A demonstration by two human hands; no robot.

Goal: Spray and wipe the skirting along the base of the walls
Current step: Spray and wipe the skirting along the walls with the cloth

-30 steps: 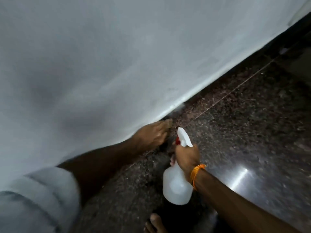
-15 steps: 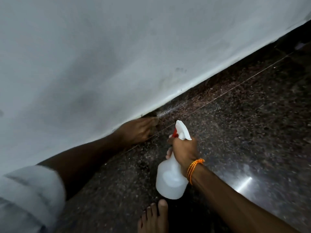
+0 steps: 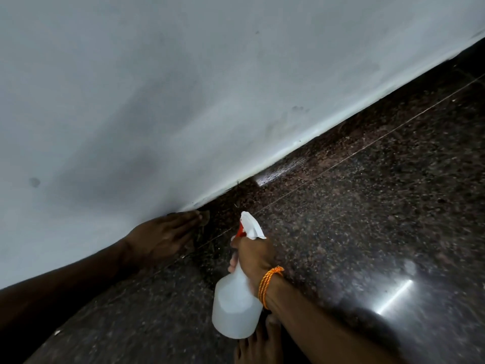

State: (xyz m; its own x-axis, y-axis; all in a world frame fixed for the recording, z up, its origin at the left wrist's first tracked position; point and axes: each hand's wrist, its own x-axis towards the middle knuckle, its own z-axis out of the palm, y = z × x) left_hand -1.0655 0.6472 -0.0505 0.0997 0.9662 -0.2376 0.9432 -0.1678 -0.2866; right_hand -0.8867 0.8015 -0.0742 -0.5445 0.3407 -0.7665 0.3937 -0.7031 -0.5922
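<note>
While wiping is judged barely begun, dark speckled granite skirting point(image 3: 328, 151) beneath white wall point(image 3: 210, 88) is logged: 1 wet patch point(image 3: 280, 173) sprayed, long run outstanding. Translucent plastic spray bottle point(image 3: 236, 308) is clenched by right hand point(image 3: 253, 254); left hand point(image 3: 162, 237) is pressed flat on skirting.

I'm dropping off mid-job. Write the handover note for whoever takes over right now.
Left hand: fingers flat against the dark speckled stone skirting under the white wall; any cloth beneath is unclear.
Right hand: grips the translucent white plastic spray bottle, nozzle facing the skirting.
Done: a wet sheen shows on the skirting ahead.
Left: wipe that patch, then spray and wipe onward along the wall.
</note>
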